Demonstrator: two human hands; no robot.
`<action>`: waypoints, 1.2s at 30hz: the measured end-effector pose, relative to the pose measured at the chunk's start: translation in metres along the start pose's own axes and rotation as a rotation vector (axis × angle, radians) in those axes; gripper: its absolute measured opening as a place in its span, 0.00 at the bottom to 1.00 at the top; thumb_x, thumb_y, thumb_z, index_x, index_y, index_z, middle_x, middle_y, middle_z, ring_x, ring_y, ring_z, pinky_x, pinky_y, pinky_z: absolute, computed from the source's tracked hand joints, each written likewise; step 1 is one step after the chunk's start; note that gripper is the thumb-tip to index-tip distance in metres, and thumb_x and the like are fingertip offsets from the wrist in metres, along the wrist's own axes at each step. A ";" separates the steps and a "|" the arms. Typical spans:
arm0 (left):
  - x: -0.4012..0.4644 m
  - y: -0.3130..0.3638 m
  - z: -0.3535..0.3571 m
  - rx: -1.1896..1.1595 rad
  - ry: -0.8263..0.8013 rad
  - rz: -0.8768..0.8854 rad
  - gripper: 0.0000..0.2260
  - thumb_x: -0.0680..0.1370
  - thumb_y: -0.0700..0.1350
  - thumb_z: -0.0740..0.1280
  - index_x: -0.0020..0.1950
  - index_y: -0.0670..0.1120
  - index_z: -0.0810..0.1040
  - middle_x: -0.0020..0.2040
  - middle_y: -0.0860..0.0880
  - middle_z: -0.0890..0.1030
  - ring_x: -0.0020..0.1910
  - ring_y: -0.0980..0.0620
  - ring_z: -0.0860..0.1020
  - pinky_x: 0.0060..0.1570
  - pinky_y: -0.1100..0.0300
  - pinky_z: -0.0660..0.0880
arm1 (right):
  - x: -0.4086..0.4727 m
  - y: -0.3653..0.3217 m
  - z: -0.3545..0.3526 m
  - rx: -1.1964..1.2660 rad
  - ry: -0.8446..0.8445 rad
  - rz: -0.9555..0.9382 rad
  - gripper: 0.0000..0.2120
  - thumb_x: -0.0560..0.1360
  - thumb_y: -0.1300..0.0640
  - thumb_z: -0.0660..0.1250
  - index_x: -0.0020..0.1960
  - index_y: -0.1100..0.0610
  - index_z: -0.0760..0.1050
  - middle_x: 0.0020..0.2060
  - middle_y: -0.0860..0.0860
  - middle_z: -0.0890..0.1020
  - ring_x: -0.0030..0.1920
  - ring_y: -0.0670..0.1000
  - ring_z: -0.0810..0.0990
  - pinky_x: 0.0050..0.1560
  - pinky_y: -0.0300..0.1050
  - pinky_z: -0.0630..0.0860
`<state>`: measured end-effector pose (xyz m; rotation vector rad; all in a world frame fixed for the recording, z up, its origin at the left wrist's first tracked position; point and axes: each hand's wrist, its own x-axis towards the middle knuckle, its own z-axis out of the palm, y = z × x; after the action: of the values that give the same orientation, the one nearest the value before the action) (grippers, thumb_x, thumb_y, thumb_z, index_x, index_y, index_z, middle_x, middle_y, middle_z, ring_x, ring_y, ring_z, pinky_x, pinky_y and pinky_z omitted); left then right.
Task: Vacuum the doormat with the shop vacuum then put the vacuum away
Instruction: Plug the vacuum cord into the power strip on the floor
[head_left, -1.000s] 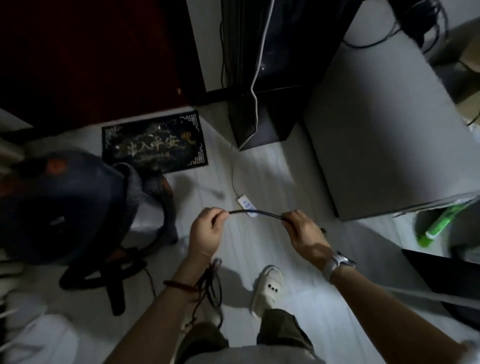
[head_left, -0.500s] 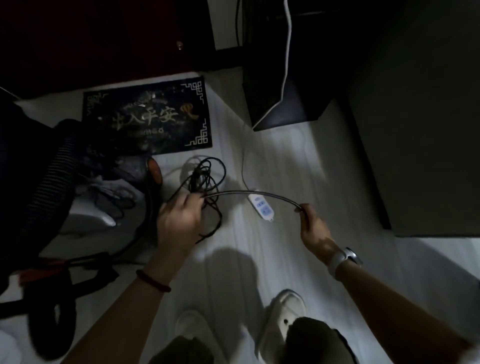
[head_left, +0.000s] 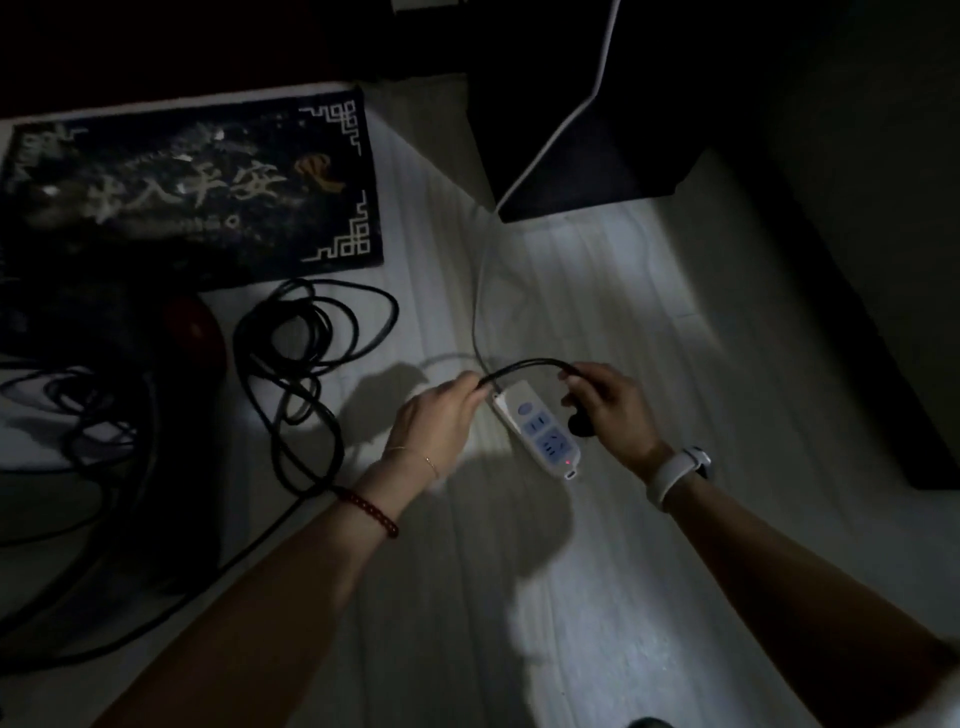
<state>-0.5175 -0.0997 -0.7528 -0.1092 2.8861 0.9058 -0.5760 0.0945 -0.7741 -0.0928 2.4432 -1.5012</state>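
A dark doormat with pale characters lies on the pale floor at the upper left. The shop vacuum is a dark bulk at the left edge, hard to make out, with a red part showing. Its black power cord lies in loose loops on the floor. My left hand pinches the cord. My right hand grips the cord's end with the black plug, just above a white power strip with blue sockets and a red light.
A dark cabinet with a white cable down its edge stands at the top centre. A large dark unit fills the right side. The strip's white lead runs up towards the cabinet. Bare floor lies below my arms.
The view has dropped closer to the floor. Both hands have come down over the power strip. The cord loops now lie on the floor. My right hand has slid to the plug end.
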 end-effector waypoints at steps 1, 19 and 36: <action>0.004 -0.003 0.004 -0.023 0.064 0.015 0.13 0.80 0.46 0.56 0.55 0.40 0.75 0.49 0.37 0.81 0.46 0.37 0.79 0.42 0.50 0.72 | -0.001 0.010 0.002 -0.013 -0.005 0.020 0.04 0.76 0.64 0.63 0.46 0.58 0.76 0.40 0.56 0.76 0.32 0.41 0.77 0.35 0.38 0.75; 0.016 -0.012 0.018 -0.062 0.207 0.115 0.17 0.76 0.44 0.55 0.56 0.39 0.79 0.46 0.36 0.78 0.41 0.38 0.78 0.40 0.52 0.75 | 0.001 0.053 0.004 0.114 -0.009 0.183 0.10 0.75 0.72 0.57 0.50 0.62 0.73 0.45 0.59 0.77 0.46 0.57 0.76 0.43 0.44 0.79; 0.006 -0.026 0.014 -0.027 0.244 0.058 0.18 0.76 0.47 0.55 0.54 0.40 0.79 0.47 0.37 0.78 0.43 0.37 0.78 0.41 0.48 0.76 | -0.003 0.051 0.011 -0.001 -0.056 0.084 0.11 0.74 0.71 0.59 0.45 0.57 0.74 0.42 0.54 0.78 0.47 0.55 0.78 0.54 0.57 0.77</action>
<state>-0.5198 -0.1137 -0.7799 -0.1499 3.1161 1.0068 -0.5653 0.1093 -0.8235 -0.0315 2.3734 -1.4422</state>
